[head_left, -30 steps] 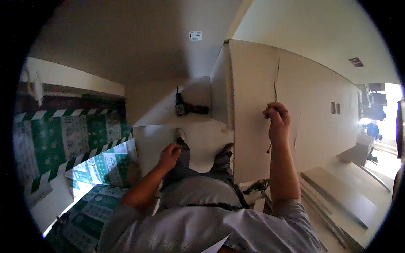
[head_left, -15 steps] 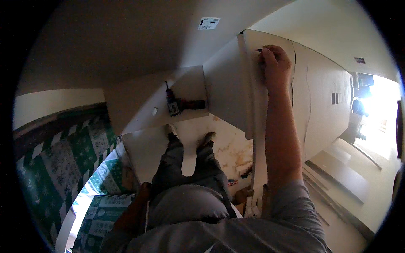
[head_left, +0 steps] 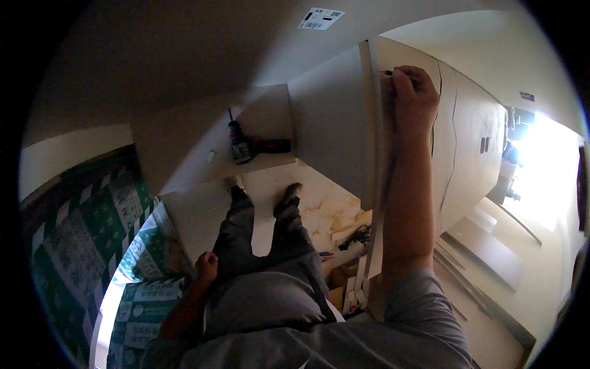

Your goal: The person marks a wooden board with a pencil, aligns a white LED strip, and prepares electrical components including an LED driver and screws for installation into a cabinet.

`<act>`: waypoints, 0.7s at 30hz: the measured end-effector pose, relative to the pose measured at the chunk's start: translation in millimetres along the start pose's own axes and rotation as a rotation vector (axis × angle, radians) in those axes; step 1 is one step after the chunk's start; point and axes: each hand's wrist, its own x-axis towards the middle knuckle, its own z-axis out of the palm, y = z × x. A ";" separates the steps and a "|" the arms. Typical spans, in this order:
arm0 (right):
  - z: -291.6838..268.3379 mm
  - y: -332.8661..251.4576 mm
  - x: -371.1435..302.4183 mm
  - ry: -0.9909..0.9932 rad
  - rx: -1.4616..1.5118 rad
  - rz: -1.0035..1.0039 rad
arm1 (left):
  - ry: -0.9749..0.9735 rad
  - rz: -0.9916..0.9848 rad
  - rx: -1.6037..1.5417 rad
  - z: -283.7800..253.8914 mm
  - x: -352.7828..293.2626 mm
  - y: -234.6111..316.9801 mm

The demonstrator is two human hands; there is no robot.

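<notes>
My right hand [head_left: 416, 92] is raised at the upper right with its fingers pinched on a thin, dark pencil-like stick [head_left: 388, 72]. The stick's tip points left, close to the edge of a pale cabinet panel [head_left: 388, 56]; whether it touches is too small to tell. Low beside my left thigh, my left hand [head_left: 207, 265] is curled into a loose fist, and no object shows in it. A cordless drill [head_left: 243, 147] with a long bit lies on a cabinet board [head_left: 270, 101] ahead of my feet, well away from both hands.
A small white piece [head_left: 211, 156] lies near the drill. A panel with a white label [head_left: 321, 19] spans the top. Green patterned sheeting [head_left: 80, 246] covers the left side. Boxes [head_left: 347, 273] and tools are at lower centre right; loose boards [head_left: 485, 252] lie at right.
The view has shifted slightly, so the drill and my legs appear farther left. My left hand has come into clearer sight beside my thigh. My right hand still pinches the stick near the panel edge.
</notes>
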 end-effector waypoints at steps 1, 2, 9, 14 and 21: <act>-0.1 -2.8 -0.7 -0.001 -0.005 0.009 | 0.004 0.010 -0.034 1.5 1.2 -11.7; -2.2 -3.0 -1.0 0.000 -0.010 0.022 | 0.007 0.020 -0.064 4.7 3.1 -30.0; -0.2 -1.6 -2.5 0.023 -0.017 0.002 | 0.009 0.061 0.034 -15.9 0.4 17.8; 1.5 -11.9 -7.2 0.056 -0.124 0.050 | -0.044 -0.020 -0.023 -11.8 3.3 14.6; 0.4 -1.8 -6.6 0.066 0.063 0.033 | 0.082 0.125 0.092 8.9 12.7 12.5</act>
